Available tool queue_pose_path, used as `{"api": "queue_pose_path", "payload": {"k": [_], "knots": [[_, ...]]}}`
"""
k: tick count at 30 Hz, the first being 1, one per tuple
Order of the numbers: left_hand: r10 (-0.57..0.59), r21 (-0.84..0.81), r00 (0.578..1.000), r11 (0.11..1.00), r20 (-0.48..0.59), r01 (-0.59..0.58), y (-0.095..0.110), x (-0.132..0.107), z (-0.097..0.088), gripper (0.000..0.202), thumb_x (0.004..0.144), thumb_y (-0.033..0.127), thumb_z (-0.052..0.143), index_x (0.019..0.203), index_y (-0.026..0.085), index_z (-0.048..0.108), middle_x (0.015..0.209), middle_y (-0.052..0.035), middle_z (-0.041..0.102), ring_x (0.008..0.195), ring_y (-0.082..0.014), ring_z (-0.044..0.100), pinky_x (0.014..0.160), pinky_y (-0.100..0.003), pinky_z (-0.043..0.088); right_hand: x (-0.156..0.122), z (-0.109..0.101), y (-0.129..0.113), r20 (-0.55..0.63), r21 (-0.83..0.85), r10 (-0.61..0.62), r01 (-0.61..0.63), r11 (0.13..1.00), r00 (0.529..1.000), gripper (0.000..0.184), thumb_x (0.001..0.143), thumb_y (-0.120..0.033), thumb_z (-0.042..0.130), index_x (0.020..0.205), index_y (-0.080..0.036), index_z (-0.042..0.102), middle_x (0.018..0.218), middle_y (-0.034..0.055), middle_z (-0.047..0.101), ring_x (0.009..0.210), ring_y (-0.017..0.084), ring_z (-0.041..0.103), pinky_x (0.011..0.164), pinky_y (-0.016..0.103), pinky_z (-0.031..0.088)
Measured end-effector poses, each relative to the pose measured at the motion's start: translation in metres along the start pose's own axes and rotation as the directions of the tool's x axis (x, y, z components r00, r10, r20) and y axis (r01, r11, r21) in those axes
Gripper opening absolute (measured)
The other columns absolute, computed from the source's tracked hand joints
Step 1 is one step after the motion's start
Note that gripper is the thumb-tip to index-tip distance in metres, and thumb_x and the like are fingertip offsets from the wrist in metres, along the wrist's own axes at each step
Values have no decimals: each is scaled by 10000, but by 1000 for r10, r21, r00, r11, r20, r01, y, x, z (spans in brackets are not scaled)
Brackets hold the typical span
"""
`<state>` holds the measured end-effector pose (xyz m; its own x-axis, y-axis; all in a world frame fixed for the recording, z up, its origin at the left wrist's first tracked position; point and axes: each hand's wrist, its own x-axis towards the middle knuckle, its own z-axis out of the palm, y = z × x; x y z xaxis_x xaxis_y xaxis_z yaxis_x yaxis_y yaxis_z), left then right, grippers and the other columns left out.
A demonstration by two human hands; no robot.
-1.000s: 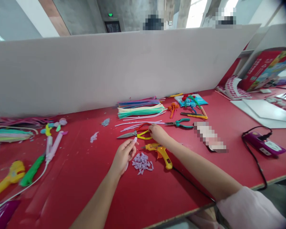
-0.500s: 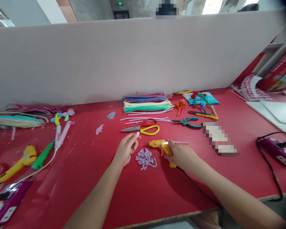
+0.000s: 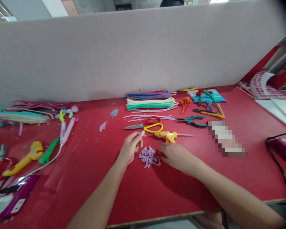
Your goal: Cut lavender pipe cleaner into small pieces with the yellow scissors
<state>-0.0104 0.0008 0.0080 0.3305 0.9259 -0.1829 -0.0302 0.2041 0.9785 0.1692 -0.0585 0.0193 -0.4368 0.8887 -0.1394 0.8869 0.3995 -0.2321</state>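
My left hand [image 3: 131, 147] is closed in a pinch around a pale lilac pipe cleaner piece [image 3: 142, 133]; its tip pokes above the thumb and a bit shows below the palm. Beside it lies a pile of short lilac pipe cleaner pieces [image 3: 148, 157]. My right hand [image 3: 173, 156] rests at the pile's right edge, fingers curled together; what they pinch, if anything, is hidden. Just behind that hand, a yellow glue gun [image 3: 165, 136] lies on its side, a glue stick protruding from its back. Scissors [image 3: 143, 127] with red and yellow handles lie beyond my left hand.
Bundled pipe cleaners [image 3: 151, 104] lie at the back, with pliers [image 3: 190, 121] to their right. A second yellow glue gun [image 3: 26, 158], a green-handled tool [image 3: 49, 151] and a purple power strip [image 3: 16, 197] occupy the left. A white partition [image 3: 124, 54] bounds the red table.
My right hand has let go of the glue gun, which now lies on the table, and has moved left to the lilac pile. My left hand keeps its hold; the view has shifted slightly.
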Motion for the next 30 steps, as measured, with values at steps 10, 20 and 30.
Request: {"api": "queue_pose_path", "payload": {"k": [10,20,30], "knots": [[-55,-84,983,994,176,71,5,-10,11,244,768,364,441,908,164,455,676,-15,569,400,-45,391,331,-146,254,-1,-5,7,-254,-8,307,-319,948,917,187,794,-290,378,806,-171,521,781,48,571,676,145,530,537,236,300],[-62,-187,985,978,162,92,4,-8,9,155,771,250,441,884,145,451,705,-31,582,365,-10,301,357,-151,192,0,4,5,-203,50,158,-151,987,966,191,805,-273,375,820,-168,534,850,56,562,733,128,514,597,220,318],[-31,-174,994,984,101,49,0,-4,4,127,754,230,471,830,132,494,657,-18,566,348,7,259,370,-166,175,-6,2,9,-266,-90,231,-263,961,936,222,804,-296,356,756,-178,539,769,48,565,723,140,520,533,224,276]]}}
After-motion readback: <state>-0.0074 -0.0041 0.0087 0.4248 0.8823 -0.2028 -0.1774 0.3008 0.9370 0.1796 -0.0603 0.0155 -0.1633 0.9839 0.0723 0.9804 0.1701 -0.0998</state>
